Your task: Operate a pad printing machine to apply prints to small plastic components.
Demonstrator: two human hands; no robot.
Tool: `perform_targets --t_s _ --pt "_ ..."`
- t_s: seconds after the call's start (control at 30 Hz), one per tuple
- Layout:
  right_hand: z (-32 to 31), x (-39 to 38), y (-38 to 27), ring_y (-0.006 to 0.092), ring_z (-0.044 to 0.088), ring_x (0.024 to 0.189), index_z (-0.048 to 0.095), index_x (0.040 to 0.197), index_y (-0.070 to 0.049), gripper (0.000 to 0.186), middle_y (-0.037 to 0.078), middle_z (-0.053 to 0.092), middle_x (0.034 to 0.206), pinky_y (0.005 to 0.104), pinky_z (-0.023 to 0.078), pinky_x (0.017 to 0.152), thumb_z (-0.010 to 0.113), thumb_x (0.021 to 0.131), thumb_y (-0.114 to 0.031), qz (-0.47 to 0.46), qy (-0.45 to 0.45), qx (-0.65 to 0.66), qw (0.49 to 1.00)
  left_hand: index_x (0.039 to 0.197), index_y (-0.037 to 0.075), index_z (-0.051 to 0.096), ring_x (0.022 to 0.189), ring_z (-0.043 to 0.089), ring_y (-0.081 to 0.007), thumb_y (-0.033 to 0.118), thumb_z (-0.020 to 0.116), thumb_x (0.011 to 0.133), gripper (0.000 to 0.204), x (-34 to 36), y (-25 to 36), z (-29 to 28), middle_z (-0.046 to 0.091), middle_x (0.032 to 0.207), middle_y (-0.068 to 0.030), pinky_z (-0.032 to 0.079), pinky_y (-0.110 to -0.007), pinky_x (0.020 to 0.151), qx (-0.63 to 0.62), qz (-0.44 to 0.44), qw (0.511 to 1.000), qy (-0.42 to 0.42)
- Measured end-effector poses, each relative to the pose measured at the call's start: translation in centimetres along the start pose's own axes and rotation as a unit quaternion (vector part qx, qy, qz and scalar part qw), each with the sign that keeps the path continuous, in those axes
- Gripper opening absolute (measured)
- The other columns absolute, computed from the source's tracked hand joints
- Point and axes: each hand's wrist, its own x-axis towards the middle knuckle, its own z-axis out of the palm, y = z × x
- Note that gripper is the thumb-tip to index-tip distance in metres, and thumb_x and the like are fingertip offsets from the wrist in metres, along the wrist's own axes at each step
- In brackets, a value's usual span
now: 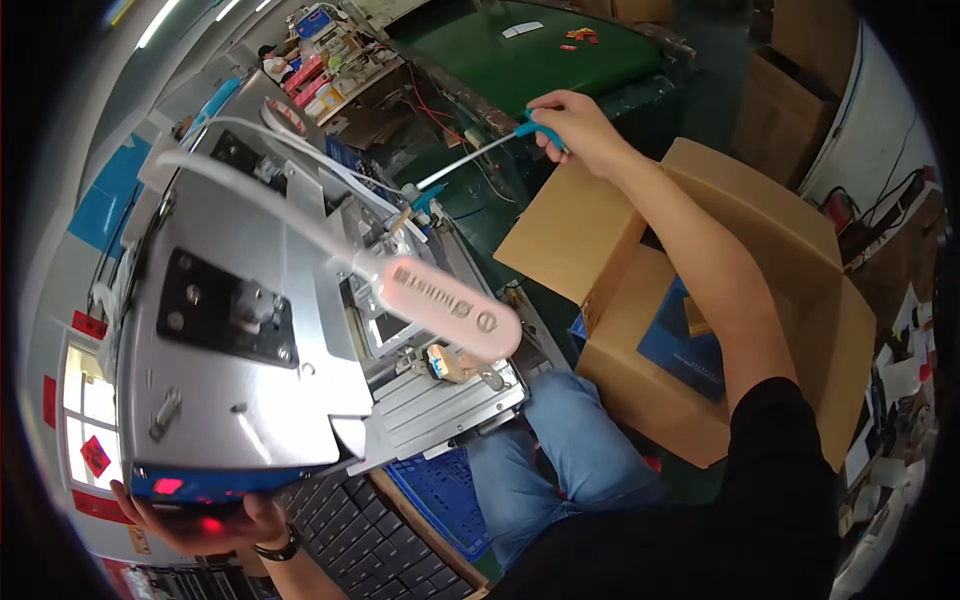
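My right hand (575, 130) is stretched out at upper middle, its fingers closed round the teal handle of a thin rod-shaped tool (470, 165). The pale shaft slants down-left to a teal piece (428, 197) at the far side of a metal machine (290, 400). At lower left my left hand (205, 525) is cupped under the machine's blue front panel (235, 484), fingers and thumb spread and touching its edges. Red lights glow on that panel. A pale pink paddle-shaped piece (450, 308) on a bent white arm hangs over the machine bed and hides part of it.
An open cardboard box (640, 375) with a dark blue flat package inside stands to my right. Below the machine are a blue plastic crate (440, 495) and a tray of black rectangular pieces (370, 540). A green table (530, 60) lies beyond; another person (274, 64) is far back.
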Motion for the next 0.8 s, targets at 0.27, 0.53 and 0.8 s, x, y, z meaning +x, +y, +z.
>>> perform_targets --t_s 0.27,0.53,0.8 --pt "10.0 6.3 6.1 0.0390 0.068 0.070 0.063 0.127 -0.007 0.031 0.017 0.074 0.089 0.0448 0.054 0.064 0.065 0.098 -0.018 -0.359 0.039 -0.376 0.853 0.164 0.020 0.031 0.153 0.037 -0.0511 0.079 0.043 0.097 0.091 0.1 0.1 -0.1 0.035 0.169 -0.0205 0.040 -0.074 0.119 0.018 -0.009 1.000 -0.004" --pt "14.4 10.1 9.3 0.0369 0.071 0.100 0.065 0.131 -0.008 0.035 0.013 0.075 0.108 0.0496 0.054 0.086 0.066 0.097 -0.016 -0.240 -0.133 -0.467 0.841 0.165 0.019 0.031 0.154 0.034 -0.0529 0.079 0.041 0.098 0.090 -0.5 -0.1 -0.1 0.034 0.169 -0.0229 0.040 -0.072 0.118 -0.005 -0.017 1.000 0.000" --pt "14.3 7.3 10.2 0.0371 0.064 0.115 0.067 0.130 -0.012 0.037 0.011 0.066 0.129 0.0536 0.049 0.098 0.067 0.094 -0.013 -0.211 -0.088 -0.522 0.822 0.163 0.016 0.035 0.154 0.034 -0.0513 0.075 0.058 0.092 0.095 -0.8 -1.3 0.3 0.034 0.168 -0.0252 0.031 -0.070 0.123 -0.063 -0.018 0.998 0.021"
